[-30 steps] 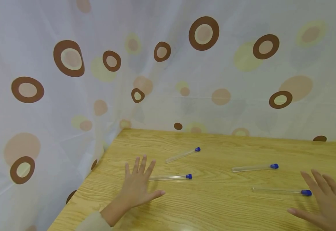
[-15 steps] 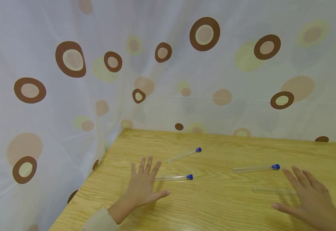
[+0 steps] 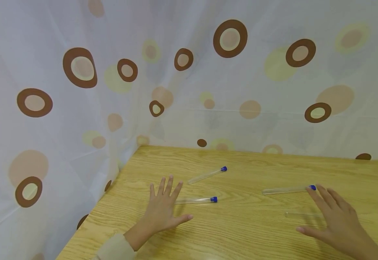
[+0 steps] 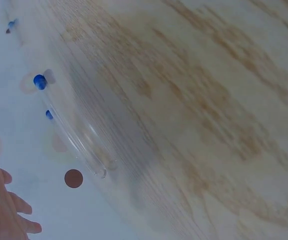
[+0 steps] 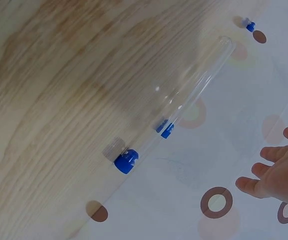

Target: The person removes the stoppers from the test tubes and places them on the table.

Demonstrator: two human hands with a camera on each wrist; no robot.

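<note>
Clear test tubes with blue caps lie on the wooden table. My left hand (image 3: pixel 161 213), fingers spread and straight, hovers over the closed end of the near left tube (image 3: pixel 195 200); the far left tube (image 3: pixel 205 176) slants behind it. My right hand (image 3: pixel 336 224) is held over the near right tube (image 3: pixel 301 214), hiding its cap in the head view; in the right wrist view that blue cap (image 5: pixel 126 161) shows. The right fingertips overlap the cap of the far right tube (image 3: pixel 284 190) in view. Both hands hold nothing; the wrist views show the left hand (image 4: pixel 4 210) and right hand (image 5: pixel 278 170) apart from the tubes.
The light wooden table (image 3: pixel 234 231) runs back to a white curtain (image 3: pixel 241 79) printed with brown, pink and yellow rings and dots. The same cloth hangs along the table's left edge.
My right hand has moved left, coming over the near right tube and covering its cap. My left hand has shifted slightly right. The tubes stay in place.
</note>
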